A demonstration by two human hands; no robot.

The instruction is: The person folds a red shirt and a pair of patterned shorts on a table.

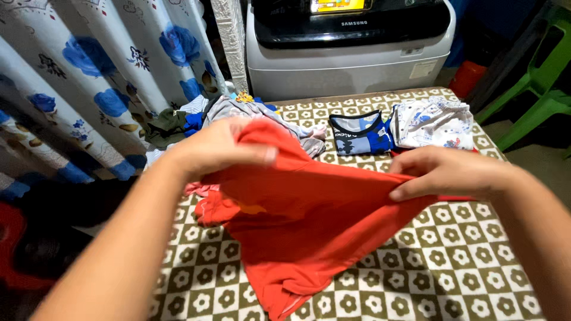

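Above the checked cloth (452, 261), left hand (214, 145) and right hand (443, 172) grip red garment (297, 220).

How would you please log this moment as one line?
left hand: grips red garment | right hand: grips same garment | held above patterned cloth

Counts: two hands, left hand (217, 148) and right hand (446, 172), both gripping one red garment (297, 220) above one flower-checked surface (452, 267). Two folded garments at the far edge: one blue-and-grey top (360, 134), one white printed piece (434, 122); one loose clothes heap (238, 113), item count not readable. Also one washing machine (351, 59), one floral curtain (89, 77), one green plastic chair (535, 89).
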